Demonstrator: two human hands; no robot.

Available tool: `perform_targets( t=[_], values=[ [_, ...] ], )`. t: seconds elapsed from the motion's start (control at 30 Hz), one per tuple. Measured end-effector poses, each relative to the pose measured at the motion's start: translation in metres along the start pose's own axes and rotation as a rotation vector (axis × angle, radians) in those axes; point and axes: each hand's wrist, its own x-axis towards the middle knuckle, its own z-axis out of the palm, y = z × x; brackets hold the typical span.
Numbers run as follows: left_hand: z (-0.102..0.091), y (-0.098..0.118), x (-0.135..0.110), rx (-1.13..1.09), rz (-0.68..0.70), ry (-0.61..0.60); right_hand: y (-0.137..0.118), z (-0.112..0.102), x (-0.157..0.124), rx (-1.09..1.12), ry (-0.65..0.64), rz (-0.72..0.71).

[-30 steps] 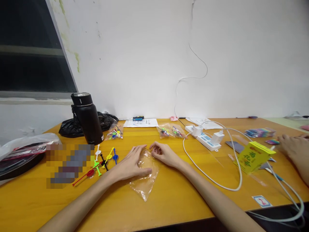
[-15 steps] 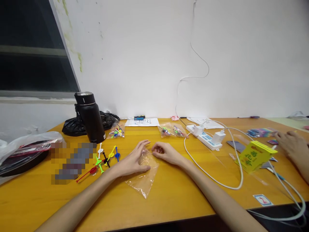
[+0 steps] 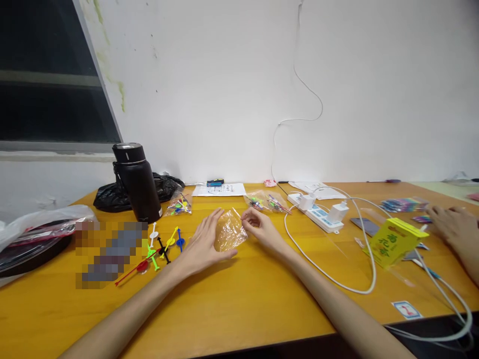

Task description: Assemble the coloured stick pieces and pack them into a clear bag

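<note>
Small clear plastic bag [image 3: 229, 233], crumpled and lifted off the yellow surface [image 3: 239, 304], held between both hands near the middle of the view. Left hand [image 3: 204, 244] open along the bag's left side, fingers [image 3: 214, 222] stretched out and the thumb tucked under the bag's lower edge. Right hand [image 3: 262, 228] pinching the bag's upper right edge, fingers curled tight on the film. Just left of the left hand, loose coloured plastic picks [image 3: 164, 244] spread flat. Further back, a black flask [image 3: 136, 182] upright, and small filled bags [image 3: 266, 202] near the wall. To the right, a white power strip [image 3: 317, 213] with looping cable, then a yellow carton [image 3: 393, 242]. At the far right edge, another person's hand [image 3: 451, 225] resting flat.
</note>
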Motion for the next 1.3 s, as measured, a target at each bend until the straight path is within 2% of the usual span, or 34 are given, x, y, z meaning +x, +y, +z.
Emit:
perform_targets(
  t=[0.2, 0.47, 0.67, 0.83, 1.03, 1.2, 1.3],
  values=[
    [0.003, 0.0, -0.002, 0.052, -0.01, 0.002, -0.013, 0.001, -0.004, -0.005, -0.08, 0.0],
    [-0.001, 0.004, 0.001, 0.05, 0.006, 0.083, -0.006, -0.002, -0.003, -0.08, -0.056, 0.027],
    [-0.004, 0.006, 0.002, 0.084, 0.055, 0.094, -0.005, 0.001, -0.004, -0.073, -0.13, 0.089],
    [-0.004, 0.009, 0.001, 0.094, 0.073, 0.077, -0.012, 0.002, -0.005, -0.122, -0.135, 0.024],
    [0.001, 0.013, -0.002, 0.033, 0.072, 0.058, -0.011, 0.005, -0.007, -0.139, -0.214, -0.026],
    [0.004, 0.013, -0.003, -0.024, 0.084, 0.028, -0.011, 0.009, -0.008, -0.196, -0.162, -0.074],
    [0.005, 0.012, -0.003, -0.024, 0.085, 0.026, -0.012, 0.011, -0.009, -0.219, -0.192, -0.078]
  ],
)
